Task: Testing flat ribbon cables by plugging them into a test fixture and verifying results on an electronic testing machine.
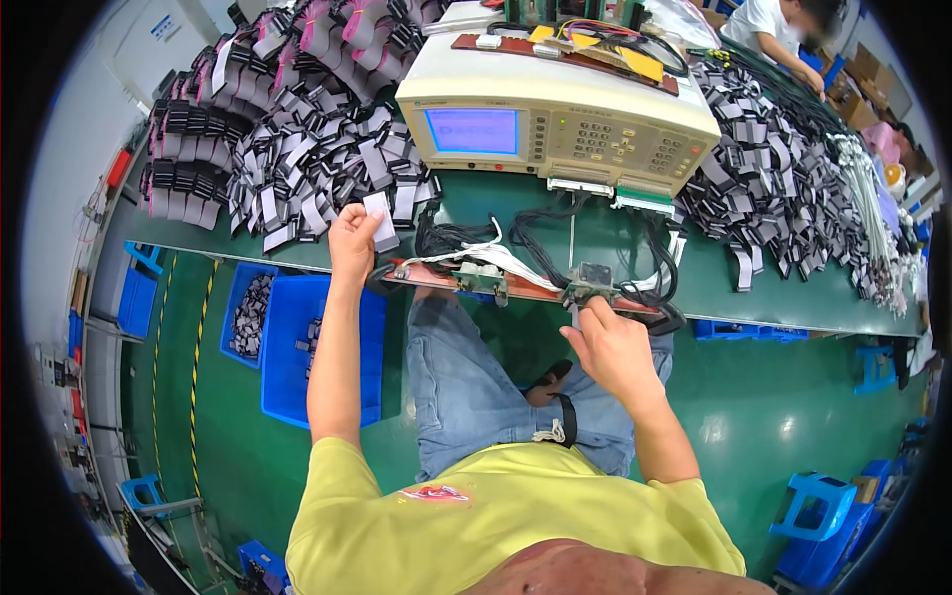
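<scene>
Your left hand [354, 240] pinches a grey ribbon cable [381, 222] over the desk's [793, 307] front edge; it should be light and bendy, best held by its stiffer ends. Your right hand [613, 345] curls its fingers at the socket block [594, 276], their grip unclear, while black wires [436, 238] and the benchtop tester [476, 89] crowd behind.

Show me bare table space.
Free: the table strip between the right cable pile and the front edge; a small patch bordered by the machine, left cable pile and wires. Crowded: both piles, and around those wires between left hand and right hand.
</scene>
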The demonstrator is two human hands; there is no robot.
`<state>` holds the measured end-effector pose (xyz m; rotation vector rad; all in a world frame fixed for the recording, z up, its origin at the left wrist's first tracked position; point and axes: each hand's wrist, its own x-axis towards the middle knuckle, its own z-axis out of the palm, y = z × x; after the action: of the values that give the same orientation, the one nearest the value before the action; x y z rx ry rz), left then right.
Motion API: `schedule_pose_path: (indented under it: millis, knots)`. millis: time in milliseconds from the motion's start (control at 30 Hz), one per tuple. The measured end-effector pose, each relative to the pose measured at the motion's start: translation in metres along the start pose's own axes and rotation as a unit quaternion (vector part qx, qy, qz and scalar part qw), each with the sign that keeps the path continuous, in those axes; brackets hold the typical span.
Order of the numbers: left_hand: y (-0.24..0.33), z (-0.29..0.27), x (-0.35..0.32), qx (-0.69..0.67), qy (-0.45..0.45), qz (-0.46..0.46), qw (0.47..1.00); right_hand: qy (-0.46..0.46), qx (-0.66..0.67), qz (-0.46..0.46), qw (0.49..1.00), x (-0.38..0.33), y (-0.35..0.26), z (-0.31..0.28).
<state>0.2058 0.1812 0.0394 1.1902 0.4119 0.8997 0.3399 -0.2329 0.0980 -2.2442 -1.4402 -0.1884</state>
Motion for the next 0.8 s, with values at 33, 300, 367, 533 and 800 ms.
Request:
schedule_pose_path:
  millis: [33,300,367,533,800]
  knots:
    - [-0.003,-0.001,0.001,0.014,0.007,-0.01,1.0,-0.012,0.002,-0.002,1.0,-0.001,0.002,0.004]
    - [-0.013,-0.021,0.0,0.05,0.007,0.054,0.997,-0.043,-0.053,-0.007,0.998,-0.013,-0.035,-0.008]
    - [-0.017,-0.028,0.003,0.087,0.012,0.052,0.995,-0.048,0.037,-0.147,0.987,-0.039,-0.056,-0.013]
    - [-0.022,-0.032,0.01,0.037,0.006,0.059,0.998,0.143,0.035,0.158,0.976,-0.071,0.056,-0.033]
    - [-0.014,-0.028,0.005,0.015,-0.048,0.059,0.997,0.398,-0.217,0.134,0.882,0.064,0.281,-0.201]
